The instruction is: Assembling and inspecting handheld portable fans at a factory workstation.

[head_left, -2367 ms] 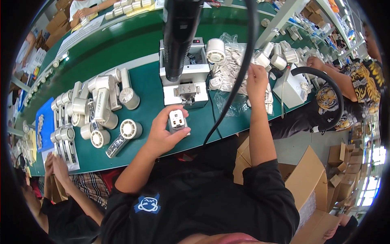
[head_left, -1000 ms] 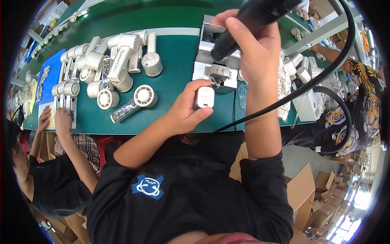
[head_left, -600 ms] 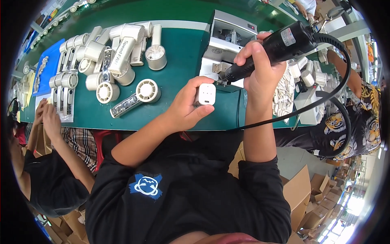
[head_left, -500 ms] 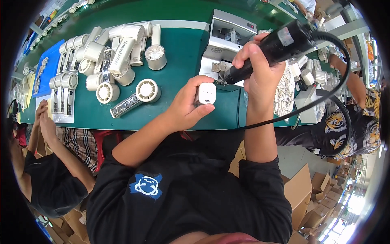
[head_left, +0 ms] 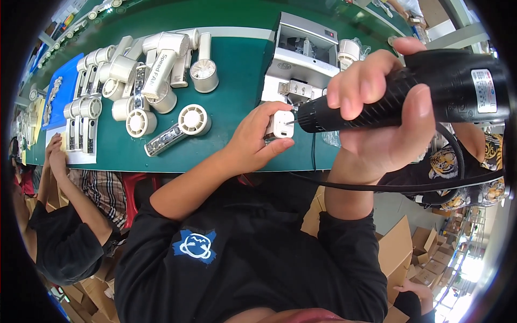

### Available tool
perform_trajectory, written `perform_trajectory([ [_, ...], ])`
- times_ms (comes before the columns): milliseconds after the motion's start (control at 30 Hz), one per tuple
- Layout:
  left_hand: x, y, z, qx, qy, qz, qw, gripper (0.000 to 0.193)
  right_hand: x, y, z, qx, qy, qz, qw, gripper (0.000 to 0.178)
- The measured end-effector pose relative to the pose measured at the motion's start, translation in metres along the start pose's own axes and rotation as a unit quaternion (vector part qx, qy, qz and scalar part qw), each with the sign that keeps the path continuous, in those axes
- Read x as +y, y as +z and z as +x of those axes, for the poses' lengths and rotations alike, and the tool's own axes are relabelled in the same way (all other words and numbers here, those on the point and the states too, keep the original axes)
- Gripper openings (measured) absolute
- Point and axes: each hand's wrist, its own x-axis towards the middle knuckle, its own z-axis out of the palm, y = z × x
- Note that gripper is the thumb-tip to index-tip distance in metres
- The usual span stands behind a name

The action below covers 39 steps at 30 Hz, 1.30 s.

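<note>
My left hand [head_left: 253, 134] is closed around a white handheld fan part [head_left: 281, 131], its small end face with holes and a slot turned up; the rest is hidden. In my right hand [head_left: 377, 113] is a black electric screwdriver [head_left: 452, 81], lying almost level. Its thin bit points left and meets the end face, at or in one of the holes. Whether a screw sits on the tip is too small to tell. Just beyond both hands stands a grey screw feeder [head_left: 305, 62] with an open top.
Several white handheld fans [head_left: 161, 64] lie piled on the green table [head_left: 237, 64] at the left. One fan with an open handle [head_left: 164, 140] lies nearer. A blue tray [head_left: 64, 81] is farther left. The screwdriver's black cable [head_left: 420, 188] crosses my right forearm. Co-workers sit on both sides.
My right hand has brought the screwdriver from the feeder's front toward me and tipped it level, its bit now at the fan part's end. My left hand has shifted slightly right.
</note>
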Motion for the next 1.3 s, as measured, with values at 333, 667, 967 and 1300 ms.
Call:
perform_trajectory([
  [333, 0.000, 0.000, 0.001, -0.008, 0.020, 0.012, 1.000, 0.053, 0.003, 0.003, 0.001, -0.039, 0.020, -0.116, 0.992, 0.040],
  [667, -0.011, -0.003, -0.011, 0.018, -0.026, -0.142, 0.989, 0.055, 0.014, -0.032, 0.009, 0.043, -0.024, -0.246, 0.968, 0.029],
  [967, -0.010, -0.005, -0.012, 0.004, -0.068, -0.201, 0.977, 0.058, 0.049, -0.057, -0.005, 0.073, 0.033, -0.235, 0.969, 0.025],
  [1300, -0.006, -0.001, -0.010, -0.006, -0.093, -0.156, 0.983, 0.054, -0.013, -0.008, 0.006, -0.020, -0.012, -0.078, 0.997, 0.044],
])
